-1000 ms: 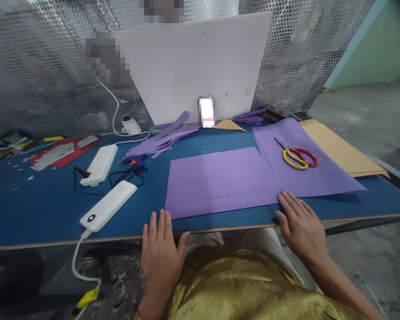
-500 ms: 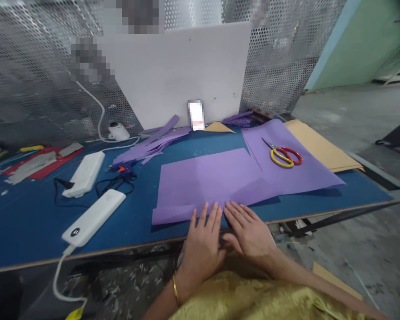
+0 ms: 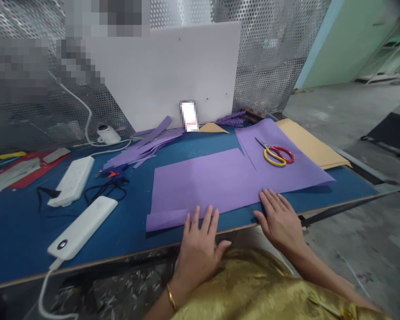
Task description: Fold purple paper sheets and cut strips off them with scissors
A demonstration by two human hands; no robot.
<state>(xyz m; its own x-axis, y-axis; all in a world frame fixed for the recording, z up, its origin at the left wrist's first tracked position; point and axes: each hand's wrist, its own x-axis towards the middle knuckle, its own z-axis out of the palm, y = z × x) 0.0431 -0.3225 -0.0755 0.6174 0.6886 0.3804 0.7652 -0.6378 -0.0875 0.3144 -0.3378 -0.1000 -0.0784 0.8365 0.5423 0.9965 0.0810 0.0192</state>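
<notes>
A purple paper sheet [image 3: 200, 180] lies on the blue table, with a narrow fold along its near edge. My left hand [image 3: 200, 244] rests with spread fingers on that folded edge. Farther right, my right hand [image 3: 280, 218] lies flat, fingertips on the near edge of the paper. Both hands hold nothing. A second purple sheet [image 3: 300, 173] spreads out to the right, its border with the first partly overlapped. On it lie scissors [image 3: 277, 155] with one yellow and one red handle.
Cut purple strips [image 3: 143, 149] lie at the back left, near a phone [image 3: 189, 116] leaning on a white board [image 3: 173, 71]. At left are a white power bank [image 3: 83, 229], a white power strip [image 3: 72, 180] and a blue glue gun [image 3: 115, 172]. Tan sheets [image 3: 315, 144] lie at right.
My right hand has slid to the right along the paper's near edge, away from my left hand. My left hand stays on the folded edge. The camera view has shifted slightly.
</notes>
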